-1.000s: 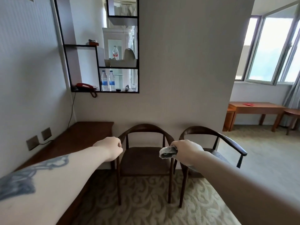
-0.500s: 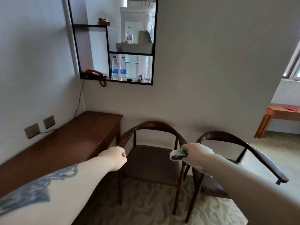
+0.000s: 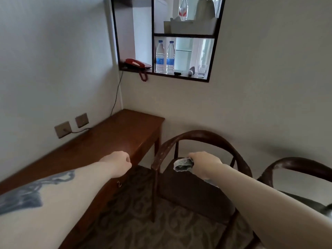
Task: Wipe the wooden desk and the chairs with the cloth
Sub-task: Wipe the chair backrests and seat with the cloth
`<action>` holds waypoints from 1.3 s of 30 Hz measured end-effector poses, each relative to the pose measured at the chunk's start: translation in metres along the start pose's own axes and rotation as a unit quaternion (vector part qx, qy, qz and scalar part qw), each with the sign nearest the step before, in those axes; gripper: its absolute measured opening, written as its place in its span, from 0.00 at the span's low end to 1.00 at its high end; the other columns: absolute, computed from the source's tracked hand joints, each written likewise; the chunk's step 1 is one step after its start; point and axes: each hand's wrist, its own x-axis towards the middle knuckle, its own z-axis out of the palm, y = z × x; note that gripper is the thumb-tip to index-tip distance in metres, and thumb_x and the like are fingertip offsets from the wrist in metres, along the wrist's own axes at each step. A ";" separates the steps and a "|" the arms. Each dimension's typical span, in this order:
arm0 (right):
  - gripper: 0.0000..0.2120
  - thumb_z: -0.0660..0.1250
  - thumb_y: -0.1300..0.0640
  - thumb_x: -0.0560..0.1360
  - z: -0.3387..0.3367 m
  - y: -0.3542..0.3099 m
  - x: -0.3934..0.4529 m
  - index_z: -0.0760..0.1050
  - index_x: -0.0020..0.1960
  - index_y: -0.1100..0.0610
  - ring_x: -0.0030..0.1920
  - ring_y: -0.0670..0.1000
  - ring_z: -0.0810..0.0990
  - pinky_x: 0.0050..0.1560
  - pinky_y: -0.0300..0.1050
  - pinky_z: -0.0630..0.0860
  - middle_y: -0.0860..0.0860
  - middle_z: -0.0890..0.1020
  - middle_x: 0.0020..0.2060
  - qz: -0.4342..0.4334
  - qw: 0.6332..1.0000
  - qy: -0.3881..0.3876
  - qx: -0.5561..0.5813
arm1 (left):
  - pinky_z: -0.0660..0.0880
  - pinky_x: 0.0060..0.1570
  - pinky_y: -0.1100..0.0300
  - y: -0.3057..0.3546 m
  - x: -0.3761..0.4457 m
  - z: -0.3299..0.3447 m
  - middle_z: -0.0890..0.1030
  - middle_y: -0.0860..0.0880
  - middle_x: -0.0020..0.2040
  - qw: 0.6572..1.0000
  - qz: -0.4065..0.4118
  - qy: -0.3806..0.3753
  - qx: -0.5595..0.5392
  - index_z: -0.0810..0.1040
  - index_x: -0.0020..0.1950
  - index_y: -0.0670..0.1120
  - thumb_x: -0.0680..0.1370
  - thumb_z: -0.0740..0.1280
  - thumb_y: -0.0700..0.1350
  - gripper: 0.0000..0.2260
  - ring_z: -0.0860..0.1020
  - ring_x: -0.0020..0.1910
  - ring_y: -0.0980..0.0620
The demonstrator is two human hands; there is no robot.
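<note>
Reaching forward: right hand (image 3: 204,163), fingers curled round a bunched grey-white cloth (image 3: 183,164), held above the seat of the near dark wooden armchair (image 3: 195,141). Left hand (image 3: 119,161), a loose fist holding nothing, hovers at the front edge of the long reddish-brown wooden desk (image 3: 111,139). Desk lies left of the cloth, long axis running along the left wall to the corner; left hand nearer, so the cloth hand must cross leftward. Second dark wooden armchair (image 3: 301,165) at right. Beyond: black-framed wall shelf (image 3: 179,76) with red telephone (image 3: 135,64) and two water bottles (image 3: 165,56).
</note>
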 end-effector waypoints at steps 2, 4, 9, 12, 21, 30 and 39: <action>0.07 0.63 0.56 0.77 0.002 0.001 0.028 0.72 0.54 0.49 0.50 0.54 0.78 0.44 0.48 0.75 0.49 0.79 0.51 0.005 1.000 -0.009 0.001 | 0.76 0.50 0.55 -0.005 0.029 -0.001 0.77 0.54 0.52 1.000 0.002 -0.013 0.005 0.76 0.53 0.55 0.79 0.60 0.50 0.07 0.76 0.49 0.53; 0.07 0.63 0.57 0.78 0.004 0.005 0.051 0.73 0.55 0.49 0.49 0.54 0.78 0.43 0.48 0.74 0.50 0.79 0.50 0.014 1.000 -0.014 0.006 | 0.76 0.49 0.56 -0.006 0.055 -0.003 0.77 0.53 0.53 1.000 0.008 -0.011 0.016 0.76 0.54 0.54 0.80 0.60 0.50 0.07 0.76 0.49 0.53; 0.15 0.64 0.59 0.78 0.019 0.012 0.099 0.72 0.63 0.49 0.52 0.54 0.78 0.48 0.49 0.78 0.51 0.78 0.54 0.035 0.998 -0.050 0.009 | 0.74 0.45 0.58 0.002 0.113 0.011 0.77 0.53 0.53 0.998 0.023 -0.057 0.015 0.76 0.57 0.54 0.80 0.60 0.50 0.09 0.76 0.50 0.53; 0.18 0.64 0.62 0.78 0.027 0.024 0.133 0.72 0.65 0.49 0.52 0.53 0.78 0.50 0.47 0.78 0.51 0.78 0.55 0.036 0.997 -0.072 0.001 | 0.76 0.50 0.57 0.014 0.149 0.022 0.77 0.53 0.56 0.996 0.032 -0.078 0.001 0.76 0.59 0.53 0.81 0.60 0.49 0.09 0.76 0.52 0.53; 0.19 0.65 0.61 0.77 0.058 0.081 0.225 0.71 0.65 0.48 0.53 0.51 0.77 0.52 0.46 0.78 0.50 0.77 0.55 0.003 0.993 -0.120 -0.006 | 0.76 0.55 0.55 0.032 0.213 0.055 0.77 0.52 0.58 0.993 -0.046 -0.110 -0.025 0.75 0.63 0.52 0.81 0.59 0.49 0.12 0.76 0.54 0.52; 0.16 0.63 0.62 0.78 0.081 0.101 0.301 0.72 0.63 0.48 0.52 0.52 0.78 0.51 0.49 0.79 0.50 0.78 0.53 -0.050 0.984 -0.168 -0.044 | 0.75 0.53 0.56 0.047 0.250 0.097 0.77 0.52 0.60 0.988 -0.090 -0.117 -0.052 0.75 0.63 0.52 0.81 0.58 0.50 0.13 0.76 0.55 0.50; 0.13 0.65 0.60 0.77 0.112 0.073 0.341 0.73 0.59 0.47 0.47 0.49 0.78 0.48 0.47 0.80 0.48 0.78 0.49 -0.057 0.978 -0.201 0.007 | 0.77 0.53 0.55 0.001 0.293 0.107 0.77 0.52 0.57 0.980 -0.102 -0.152 -0.077 0.75 0.61 0.52 0.81 0.57 0.50 0.12 0.77 0.53 0.51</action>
